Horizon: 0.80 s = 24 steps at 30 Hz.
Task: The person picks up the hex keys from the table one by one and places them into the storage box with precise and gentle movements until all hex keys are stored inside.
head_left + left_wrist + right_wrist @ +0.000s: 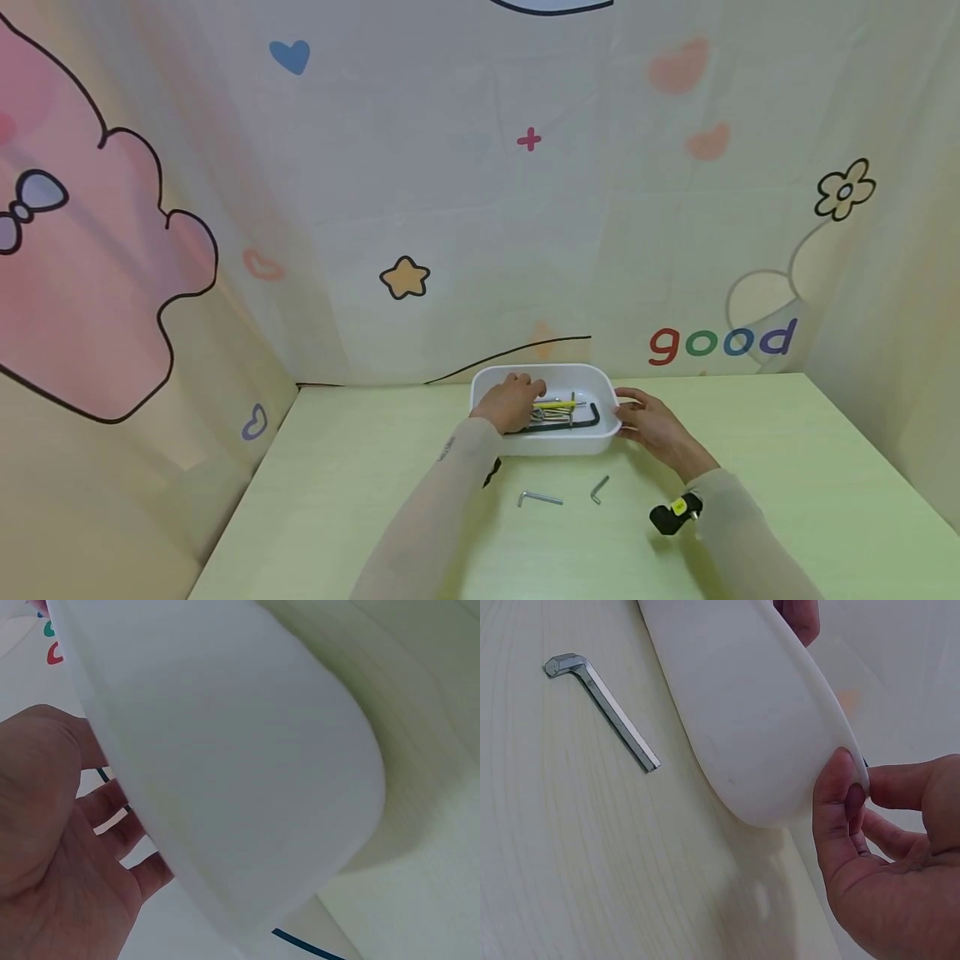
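A white plastic tray [555, 444] stands near the back of the table. My left hand [512, 402] reaches over its left side in the head view; in the left wrist view its fingertips are hidden behind the tray wall, so I cannot tell whether they hold anything. With thumb and fingers, my right hand [881, 840] pinches the rim at the tray's right end. Inside lie a large black hex key [595, 414], a thin yellow tool [558, 405] and several smaller metal hex keys [551, 416].
Two silver L-shaped hex keys lie on the pale table in front of the tray: a longer hex key [542, 498] and a shorter hex key [600, 489]. A printed cloth backdrop [450, 208] rises just behind the tray.
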Each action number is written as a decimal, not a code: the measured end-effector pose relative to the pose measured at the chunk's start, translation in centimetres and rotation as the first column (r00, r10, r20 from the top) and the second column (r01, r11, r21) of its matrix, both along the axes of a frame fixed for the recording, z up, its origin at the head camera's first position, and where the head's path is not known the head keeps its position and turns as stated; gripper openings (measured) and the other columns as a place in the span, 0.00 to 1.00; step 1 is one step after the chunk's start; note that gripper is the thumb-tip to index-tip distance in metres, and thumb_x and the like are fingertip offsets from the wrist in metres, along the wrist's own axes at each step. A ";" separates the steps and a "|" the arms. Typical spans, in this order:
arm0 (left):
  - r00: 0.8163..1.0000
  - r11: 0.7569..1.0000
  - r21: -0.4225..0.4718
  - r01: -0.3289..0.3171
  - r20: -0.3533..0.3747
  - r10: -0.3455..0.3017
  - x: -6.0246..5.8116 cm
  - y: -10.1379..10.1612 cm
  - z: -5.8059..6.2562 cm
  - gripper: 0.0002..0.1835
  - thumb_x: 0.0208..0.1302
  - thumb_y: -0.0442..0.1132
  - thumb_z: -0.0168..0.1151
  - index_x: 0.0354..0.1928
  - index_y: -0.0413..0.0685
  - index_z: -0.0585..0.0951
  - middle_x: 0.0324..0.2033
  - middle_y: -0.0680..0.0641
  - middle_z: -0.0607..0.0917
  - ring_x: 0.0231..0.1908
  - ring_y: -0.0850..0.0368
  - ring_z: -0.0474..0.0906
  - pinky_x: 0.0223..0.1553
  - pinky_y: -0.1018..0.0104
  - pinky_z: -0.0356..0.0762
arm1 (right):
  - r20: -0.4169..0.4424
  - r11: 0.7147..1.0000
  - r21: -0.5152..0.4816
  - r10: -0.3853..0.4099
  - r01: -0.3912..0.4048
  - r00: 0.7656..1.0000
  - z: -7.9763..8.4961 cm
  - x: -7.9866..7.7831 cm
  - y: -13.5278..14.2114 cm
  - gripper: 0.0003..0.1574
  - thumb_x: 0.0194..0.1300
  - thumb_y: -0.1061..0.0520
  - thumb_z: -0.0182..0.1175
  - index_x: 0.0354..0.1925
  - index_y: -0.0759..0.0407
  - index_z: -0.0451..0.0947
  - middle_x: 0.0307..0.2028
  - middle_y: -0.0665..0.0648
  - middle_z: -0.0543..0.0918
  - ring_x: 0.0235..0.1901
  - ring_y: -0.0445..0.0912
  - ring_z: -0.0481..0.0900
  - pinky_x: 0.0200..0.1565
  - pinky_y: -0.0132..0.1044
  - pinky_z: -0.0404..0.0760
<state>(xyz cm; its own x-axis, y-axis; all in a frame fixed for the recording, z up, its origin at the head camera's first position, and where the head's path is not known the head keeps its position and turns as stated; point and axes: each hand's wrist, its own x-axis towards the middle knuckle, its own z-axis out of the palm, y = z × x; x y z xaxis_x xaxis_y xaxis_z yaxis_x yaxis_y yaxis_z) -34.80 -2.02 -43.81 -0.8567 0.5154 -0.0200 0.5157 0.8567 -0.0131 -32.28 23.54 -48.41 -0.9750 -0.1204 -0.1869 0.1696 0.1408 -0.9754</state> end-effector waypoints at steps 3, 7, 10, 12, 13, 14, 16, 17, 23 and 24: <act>1.000 1.000 0.012 0.010 -0.007 -0.010 0.1 -0.2 -0.1 0.19 0.71 0.39 0.56 0.62 0.60 0.74 0.55 0.51 0.78 0.56 0.55 0.73 0.55 0.59 0.77 | 0.000 1.000 0.000 -0.001 0.001 1.000 0.0 0.0 0.0 0.33 0.74 0.63 0.47 0.73 0.65 0.53 0.60 0.70 0.69 0.47 0.49 0.77 0.47 0.34 0.83; 0.999 0.999 0.028 0.029 -0.022 -0.029 0.2 -0.5 -0.1 0.19 0.71 0.40 0.56 0.62 0.59 0.73 0.55 0.51 0.78 0.57 0.54 0.73 0.56 0.58 0.77 | -0.005 1.000 0.003 0.004 -0.004 1.000 -0.1 0.0 -0.1 0.33 0.74 0.63 0.47 0.73 0.65 0.53 0.60 0.70 0.69 0.48 0.50 0.77 0.47 0.35 0.83; 0.999 0.999 0.025 0.033 -0.033 -0.032 0.4 -0.7 -0.1 0.19 0.72 0.42 0.55 0.63 0.59 0.72 0.57 0.51 0.77 0.59 0.53 0.72 0.57 0.58 0.76 | -0.005 1.000 0.003 0.005 -0.005 1.000 -0.1 0.0 -0.1 0.32 0.74 0.63 0.47 0.73 0.66 0.53 0.60 0.71 0.69 0.48 0.51 0.77 0.47 0.35 0.83; 0.998 0.999 0.024 0.036 -0.044 -0.035 0.6 -0.9 -0.1 0.19 0.72 0.43 0.54 0.64 0.60 0.72 0.57 0.51 0.76 0.60 0.53 0.72 0.57 0.58 0.76 | -0.001 1.000 0.000 0.001 -0.001 1.000 -0.1 0.0 -0.1 0.32 0.74 0.63 0.47 0.72 0.66 0.53 0.60 0.71 0.69 0.48 0.50 0.77 0.47 0.35 0.83; 0.998 0.999 0.024 0.039 -0.047 -0.037 0.7 -0.9 0.0 0.19 0.73 0.43 0.54 0.64 0.60 0.71 0.57 0.51 0.76 0.60 0.53 0.71 0.57 0.57 0.76 | 0.001 1.000 -0.001 0.000 0.000 1.000 -0.1 0.0 -0.1 0.32 0.74 0.63 0.47 0.72 0.66 0.53 0.60 0.71 0.68 0.47 0.50 0.77 0.47 0.35 0.83; 0.998 0.999 0.024 0.042 -0.052 -0.041 0.8 -1.0 0.0 0.20 0.73 0.44 0.54 0.64 0.60 0.71 0.57 0.51 0.76 0.60 0.53 0.71 0.57 0.57 0.76 | 0.003 1.000 -0.001 -0.002 0.002 1.000 -0.1 0.0 -0.1 0.32 0.74 0.63 0.47 0.72 0.66 0.53 0.61 0.71 0.68 0.47 0.50 0.77 0.47 0.35 0.83; 0.997 0.998 0.027 0.050 -0.065 -0.048 1.0 -1.0 0.2 0.20 0.73 0.45 0.54 0.64 0.60 0.71 0.57 0.52 0.76 0.60 0.54 0.71 0.57 0.57 0.76 | 0.002 1.000 0.002 -0.004 0.004 1.000 -0.1 0.0 -0.1 0.32 0.74 0.63 0.47 0.72 0.65 0.53 0.61 0.71 0.68 0.48 0.50 0.77 0.46 0.34 0.83; 0.996 0.998 0.030 0.053 -0.069 -0.051 1.2 -1.0 0.3 0.20 0.73 0.45 0.54 0.64 0.60 0.71 0.57 0.52 0.76 0.60 0.54 0.71 0.57 0.57 0.76 | 0.002 1.000 0.004 -0.003 0.003 1.000 0.0 0.1 -0.1 0.32 0.74 0.63 0.47 0.73 0.65 0.53 0.61 0.71 0.68 0.48 0.50 0.77 0.47 0.34 0.83; 0.991 0.997 0.020 0.080 -0.107 -0.078 2.1 -0.8 0.8 0.21 0.74 0.47 0.52 0.66 0.61 0.69 0.58 0.53 0.75 0.60 0.55 0.70 0.57 0.58 0.76 | 0.007 1.000 0.009 -0.003 0.003 1.000 0.1 0.1 -0.1 0.32 0.75 0.62 0.47 0.73 0.65 0.53 0.61 0.70 0.68 0.50 0.50 0.76 0.47 0.33 0.82; 0.990 0.996 0.016 0.086 -0.118 -0.083 2.3 -0.8 0.8 0.21 0.74 0.47 0.51 0.66 0.61 0.69 0.58 0.53 0.75 0.59 0.55 0.70 0.57 0.58 0.76 | 0.008 1.000 0.008 -0.004 0.004 1.000 0.1 0.1 -0.1 0.32 0.75 0.63 0.47 0.73 0.65 0.53 0.61 0.69 0.69 0.50 0.50 0.76 0.47 0.33 0.82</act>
